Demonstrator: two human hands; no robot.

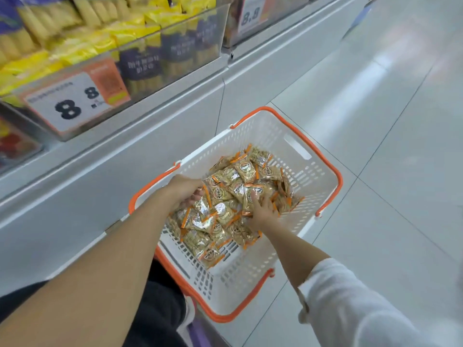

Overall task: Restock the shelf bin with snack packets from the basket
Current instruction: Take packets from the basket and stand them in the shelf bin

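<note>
Beside basket [295,156]: shelf bin [175,46].

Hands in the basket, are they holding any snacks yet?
The left hand curls its fingers around small clear orange-edged snack packets at the pile's left side. The right hand lies flat on the pile, gripping nothing visible.
</note>
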